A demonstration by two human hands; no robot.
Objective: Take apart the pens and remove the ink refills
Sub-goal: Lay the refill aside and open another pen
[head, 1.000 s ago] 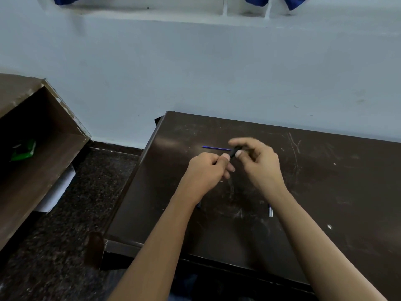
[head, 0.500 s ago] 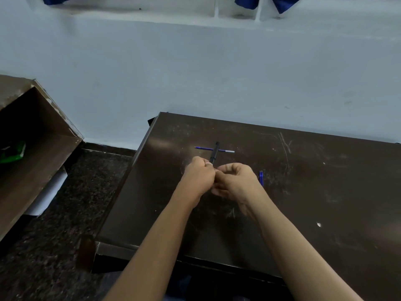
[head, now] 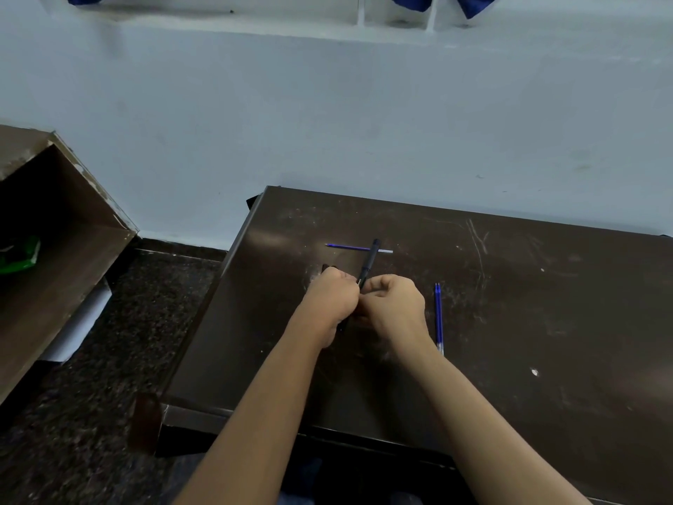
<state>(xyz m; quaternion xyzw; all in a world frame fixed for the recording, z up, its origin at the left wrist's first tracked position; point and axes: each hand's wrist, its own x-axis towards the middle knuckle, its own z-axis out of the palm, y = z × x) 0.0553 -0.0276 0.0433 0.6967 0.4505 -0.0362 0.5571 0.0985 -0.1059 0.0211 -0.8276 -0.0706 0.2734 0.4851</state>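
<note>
Black and slim, the pen (head: 367,264) you are working on stands up from between your two fists, leaning a little to the right, its far end crossing in front of a blue refill (head: 349,247) that lies flat on the table (head: 528,322). Your left hand (head: 333,304) is clenched around the pen's lower part, and your right hand (head: 395,304) is closed tight against it, thumb and fingers curled in; both grips are wrapped on the pen, knuckles touching, near the middle of the table. The near end of the pen is hidden inside your fists, though a dark bit shows just below your left hand.

That far refill runs left to right, with a pale clear section at its right end. Two more blue refills (head: 438,315) lie side by side just right of your right wrist, pointing away from you. The tabletop is dark brown and scratched. To the far left stands an open brown shelf (head: 73,249) with something green (head: 20,255) inside.
</note>
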